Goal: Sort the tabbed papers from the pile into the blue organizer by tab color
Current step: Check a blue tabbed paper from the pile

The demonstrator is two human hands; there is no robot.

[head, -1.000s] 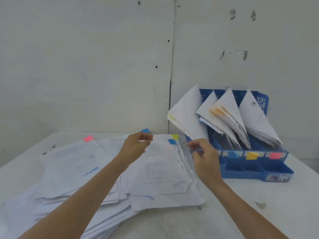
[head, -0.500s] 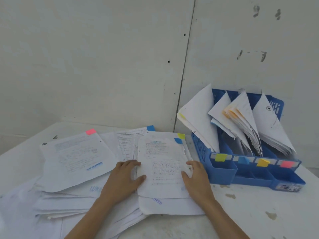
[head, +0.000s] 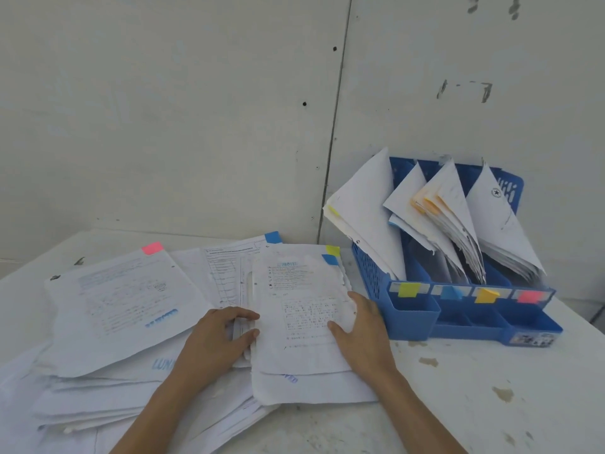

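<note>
A loose pile of white papers [head: 108, 365] covers the left half of the table. Its top sheet [head: 298, 309] carries a blue tab [head: 330, 259], with a yellow tab [head: 333, 250] just behind. My left hand [head: 222, 335] grips this sheet's left edge, thumb on top. My right hand [head: 360, 326] lies flat on its right edge. To the right stands the blue organizer [head: 409, 319], with yellow, blue, orange and pink labels on its front and sorted papers leaning in its slots.
A pink-tabbed sheet [head: 121, 303] lies at the left of the pile and another blue-tabbed sheet [head: 229, 263] behind the hands. The wall runs close behind the table. Stains mark the tabletop [head: 474, 388] at the right.
Both hands came down from the top corners of the pile to the sides of the top sheet and now press on it. The camera view moved closer and a little left.
</note>
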